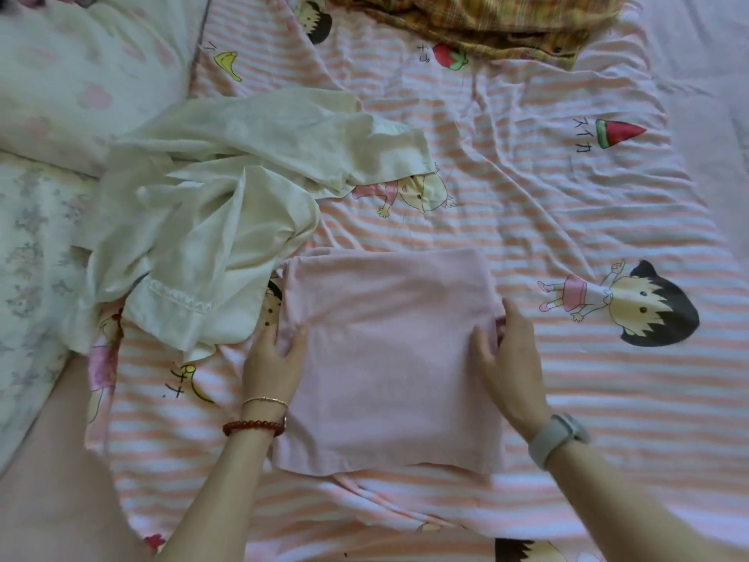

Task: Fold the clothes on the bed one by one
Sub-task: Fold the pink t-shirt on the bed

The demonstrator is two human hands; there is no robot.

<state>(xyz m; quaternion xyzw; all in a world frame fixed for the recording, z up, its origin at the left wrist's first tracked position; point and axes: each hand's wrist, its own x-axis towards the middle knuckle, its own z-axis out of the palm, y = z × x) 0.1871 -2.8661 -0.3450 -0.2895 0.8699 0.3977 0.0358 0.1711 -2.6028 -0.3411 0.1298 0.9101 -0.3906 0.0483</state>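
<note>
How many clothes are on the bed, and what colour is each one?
Pink, folded, with the left hand and right hand at its sides: 1, pink garment
Cream-white, crumpled: 1, white garment
Yellow-brown plaid, at the top edge: 1, plaid garment
Total: 3

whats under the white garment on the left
The white garment lies on the striped sheet, covering part of a cartoon figure. Anything else beneath it is hidden.
</note>
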